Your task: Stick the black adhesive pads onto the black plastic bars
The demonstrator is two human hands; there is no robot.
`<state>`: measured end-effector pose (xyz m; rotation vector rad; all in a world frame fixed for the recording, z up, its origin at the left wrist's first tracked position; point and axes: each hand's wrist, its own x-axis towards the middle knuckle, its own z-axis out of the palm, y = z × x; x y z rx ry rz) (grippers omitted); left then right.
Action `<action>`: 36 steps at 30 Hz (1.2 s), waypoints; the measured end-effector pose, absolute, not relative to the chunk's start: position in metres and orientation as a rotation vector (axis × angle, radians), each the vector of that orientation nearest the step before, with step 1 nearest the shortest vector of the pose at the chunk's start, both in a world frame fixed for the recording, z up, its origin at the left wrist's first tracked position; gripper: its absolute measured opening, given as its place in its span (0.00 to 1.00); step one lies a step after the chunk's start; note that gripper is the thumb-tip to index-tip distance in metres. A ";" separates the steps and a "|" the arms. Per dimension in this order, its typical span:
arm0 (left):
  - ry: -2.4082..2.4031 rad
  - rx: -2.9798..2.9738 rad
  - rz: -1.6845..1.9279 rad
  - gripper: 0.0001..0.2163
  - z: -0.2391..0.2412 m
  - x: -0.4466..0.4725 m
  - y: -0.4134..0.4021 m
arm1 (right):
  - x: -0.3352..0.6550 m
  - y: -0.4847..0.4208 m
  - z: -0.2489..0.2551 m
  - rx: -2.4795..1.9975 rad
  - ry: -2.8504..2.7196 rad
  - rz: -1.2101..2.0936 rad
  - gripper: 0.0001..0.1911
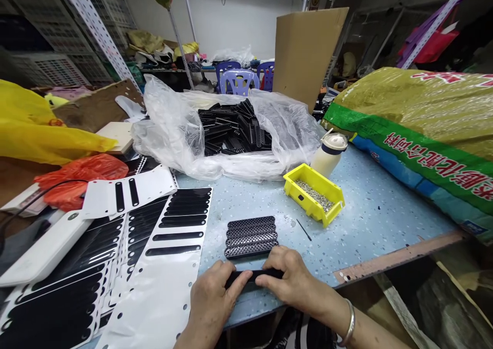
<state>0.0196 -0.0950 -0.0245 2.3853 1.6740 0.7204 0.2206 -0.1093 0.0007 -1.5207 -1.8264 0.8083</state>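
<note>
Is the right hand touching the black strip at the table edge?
Touching. The head view shows fingers of the right hand lying over one end of the black strip.

Narrow black strip [254, 275], long and flat, crosswise near the front edge of the table [370, 210], both ends covered

Was a small assembly workshop: metal racks [96, 30] upper left, bagged black parts [231, 128] centre, yellow screw bin [314, 192].
</note>
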 end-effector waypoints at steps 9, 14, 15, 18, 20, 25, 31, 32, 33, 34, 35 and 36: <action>1.689 2.327 0.728 0.26 -0.026 0.019 -0.098 | 0.217 -0.107 0.002 -1.507 -1.745 0.858 0.19; 1.611 2.256 0.678 0.20 -0.018 0.015 -0.096 | 0.259 -0.110 0.011 -1.599 -1.474 0.928 0.19; 1.571 2.255 0.679 0.19 -0.016 0.013 -0.096 | 0.268 -0.112 0.012 -1.635 -1.394 0.947 0.19; 1.593 2.302 0.742 0.18 -0.011 0.012 -0.094 | 0.276 -0.120 0.014 -1.699 -1.308 1.014 0.21; 1.658 2.363 0.854 0.18 -0.009 0.013 -0.094 | 0.269 -0.125 0.013 -1.693 -1.329 1.083 0.21; 1.499 2.493 1.016 0.14 -0.009 0.020 -0.097 | 0.239 -0.127 0.003 -1.689 -1.342 1.146 0.16; 1.437 2.457 0.930 0.15 -0.012 0.021 -0.096 | 0.237 -0.125 -0.004 -1.694 -1.486 1.082 0.14; 1.445 2.456 0.916 0.14 -0.012 0.021 -0.096 | 0.239 -0.125 -0.003 -1.694 -1.496 1.104 0.14; 1.458 2.458 0.903 0.14 -0.010 0.022 -0.096 | 0.241 -0.126 -0.002 -1.685 -1.494 1.144 0.14; 1.473 2.463 0.892 0.13 -0.009 0.023 -0.096 | 0.243 -0.126 0.000 -1.668 -1.475 1.199 0.14; 1.486 2.472 0.886 0.13 -0.007 0.024 -0.096 | 0.245 -0.127 0.001 -1.645 -1.438 1.257 0.15; 1.496 2.481 0.883 0.13 -0.006 0.026 -0.096 | 0.247 -0.127 0.003 -1.621 -1.390 1.309 0.17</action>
